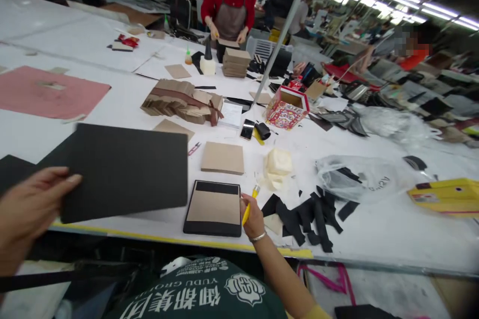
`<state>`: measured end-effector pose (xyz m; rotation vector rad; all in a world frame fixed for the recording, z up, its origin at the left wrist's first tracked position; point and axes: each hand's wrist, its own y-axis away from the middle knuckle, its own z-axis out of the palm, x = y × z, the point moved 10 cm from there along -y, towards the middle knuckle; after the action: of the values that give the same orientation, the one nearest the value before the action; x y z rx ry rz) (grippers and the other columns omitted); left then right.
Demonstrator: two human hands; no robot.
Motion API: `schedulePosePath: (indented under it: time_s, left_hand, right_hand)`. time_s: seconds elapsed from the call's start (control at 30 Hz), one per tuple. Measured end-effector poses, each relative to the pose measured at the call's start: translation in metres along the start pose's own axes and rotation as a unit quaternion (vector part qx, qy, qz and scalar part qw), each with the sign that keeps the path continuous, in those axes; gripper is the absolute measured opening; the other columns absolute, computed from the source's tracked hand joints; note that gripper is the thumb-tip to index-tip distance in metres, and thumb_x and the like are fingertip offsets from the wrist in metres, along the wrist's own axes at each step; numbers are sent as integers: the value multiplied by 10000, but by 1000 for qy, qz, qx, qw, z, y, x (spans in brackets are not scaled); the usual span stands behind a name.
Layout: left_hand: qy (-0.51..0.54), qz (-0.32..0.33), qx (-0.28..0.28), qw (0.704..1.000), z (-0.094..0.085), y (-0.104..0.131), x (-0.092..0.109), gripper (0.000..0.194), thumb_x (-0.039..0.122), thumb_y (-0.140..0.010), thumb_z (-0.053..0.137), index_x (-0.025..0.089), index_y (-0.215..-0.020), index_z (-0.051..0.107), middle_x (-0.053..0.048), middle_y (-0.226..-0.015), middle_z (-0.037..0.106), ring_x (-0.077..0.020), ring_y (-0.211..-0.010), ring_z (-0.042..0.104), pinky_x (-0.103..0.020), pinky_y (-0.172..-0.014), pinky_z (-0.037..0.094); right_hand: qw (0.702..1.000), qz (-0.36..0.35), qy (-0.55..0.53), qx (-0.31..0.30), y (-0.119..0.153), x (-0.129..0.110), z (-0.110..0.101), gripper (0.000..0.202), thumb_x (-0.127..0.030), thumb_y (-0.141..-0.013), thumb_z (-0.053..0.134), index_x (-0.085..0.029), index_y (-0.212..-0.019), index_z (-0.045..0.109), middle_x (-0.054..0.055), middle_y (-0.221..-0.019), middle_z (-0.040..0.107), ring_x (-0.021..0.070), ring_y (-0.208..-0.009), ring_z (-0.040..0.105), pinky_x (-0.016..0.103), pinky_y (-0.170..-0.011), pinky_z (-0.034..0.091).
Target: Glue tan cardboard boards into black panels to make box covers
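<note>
My left hand [28, 207] pinches a black sheet [125, 169] lifted over the near-left counter [374, 229]; my right hand [252, 217] grips a yellow tool [250, 204] beside the half-wrapped board [214, 208]. I judge wrapping unfinished: bare boards [222, 157] wait behind.

Left hand [26, 207] grips black sheet [123, 169] by its near-left edge, lifted over white worktop [392, 229]. Right hand [252, 217] holds yellow tool [249, 204] beside black-edged board [214, 208]. Black scraps [307, 217] lie right of it.
</note>
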<state>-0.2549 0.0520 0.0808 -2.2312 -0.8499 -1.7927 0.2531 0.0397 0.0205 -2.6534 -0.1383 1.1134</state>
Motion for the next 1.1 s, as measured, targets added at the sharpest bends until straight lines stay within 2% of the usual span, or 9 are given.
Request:
schedulePosePath:
  time_s: [0.1,0.17,0.23,0.3,0.37,0.5,0.87,0.97,1.1]
  left_hand:
    - [106,-84,-107,985,103,44,-50,505,415,-435,782,204,-819,531,68,-609,592,-107,-552,560,-215,-524,486]
    - [132,-125,-180,967,169,70,-88,483,448,-462,755,172,-779,516,34,-642,622,-123,-586,582,-251,-586,497]
    - [110,-118,-220,962,212,85,-118,451,499,-538,686,164,-786,515,17,-637,616,-148,-605,586,-275,-590,482]
    - [22,-77,-247,966,234,91,-140,384,505,-610,620,167,-760,518,17,-616,593,-155,-600,569,-270,-574,449]
    - [-106,-10,-256,961,241,89,-150,300,470,-676,563,176,-709,515,24,-594,563,-143,-586,540,-253,-571,408]
    - [-289,88,-252,919,245,78,-153,243,398,-762,473,187,-642,485,33,-561,518,-122,-556,488,-229,-561,341]
    - [-352,126,-228,899,260,62,-146,159,314,-753,547,162,-796,530,-13,-699,568,-134,-665,536,-231,-630,385]
    - [-360,150,-227,892,259,56,-141,194,336,-785,511,154,-839,546,-32,-733,580,-151,-698,559,-255,-652,420]
    - [-358,295,-161,871,265,49,-94,286,355,-847,411,155,-1018,522,-80,-901,594,-184,-853,567,-318,-767,440]
  right_hand:
    - [990,72,-120,23,1,-4,14,243,-280,-876,394,-193,-1102,413,78,-1048,579,140,-829,615,277,-729,496]
    - [986,112,-123,25,5,9,23,229,-300,-871,401,-194,-1074,411,64,-990,592,131,-735,619,263,-651,499]
    - [989,130,-68,22,11,30,29,225,-304,-840,450,-182,-1029,432,51,-899,597,136,-665,603,274,-628,490]
    - [993,118,1,23,17,49,34,223,-280,-805,484,-169,-996,450,58,-873,585,157,-692,590,305,-673,483]
    - [994,86,51,31,23,62,37,211,-248,-795,470,-159,-986,460,76,-895,573,182,-779,581,332,-734,473]
    - [993,41,105,26,32,74,48,207,-211,-806,423,-144,-998,464,98,-901,562,201,-828,566,341,-745,471]
    - [973,47,215,-69,25,87,63,229,-236,-825,431,-129,-1011,511,110,-857,586,219,-790,576,322,-697,460]
    - [969,36,232,-74,16,82,50,263,-316,-845,427,-129,-986,546,106,-793,606,224,-727,586,326,-658,455]
    - [990,52,130,-25,-34,64,8,378,-398,-861,391,-149,-1122,506,74,-796,627,178,-638,589,300,-634,461]
